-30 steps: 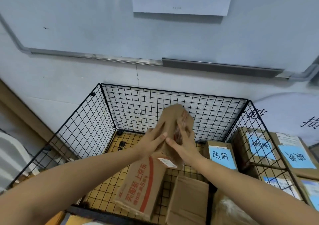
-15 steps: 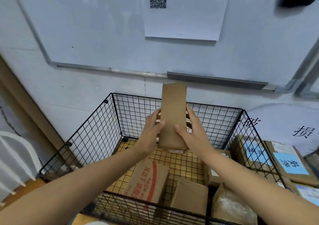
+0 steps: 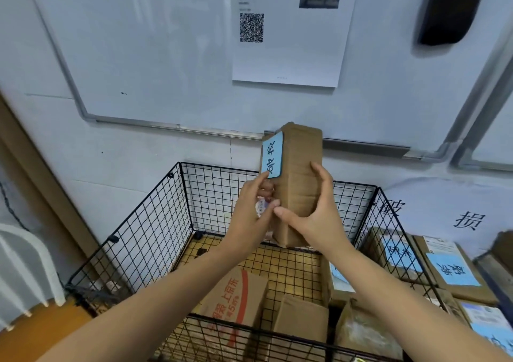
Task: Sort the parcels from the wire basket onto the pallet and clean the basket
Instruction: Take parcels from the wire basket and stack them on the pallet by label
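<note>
I hold a tall brown cardboard parcel (image 3: 298, 173) upright above the black wire basket (image 3: 155, 223). A blue handwritten label (image 3: 272, 155) is on its left face. My left hand (image 3: 254, 209) grips its lower left side and my right hand (image 3: 316, 214) grips its lower right side. Inside the basket lie a box with red print (image 3: 236, 298), a plain brown box (image 3: 299, 322), a clear-wrapped parcel (image 3: 366, 331) and a box with a blue label (image 3: 337, 281).
Right of the basket, several brown boxes with blue labels (image 3: 449, 271) are stacked. A whiteboard with a QR-code sheet (image 3: 288, 28) hangs on the wall behind. A white rack (image 3: 25, 267) stands at the left.
Both hands lifted the parcel out of the basket and turned it upright, so its blue label now faces me. The view tilted upward.
</note>
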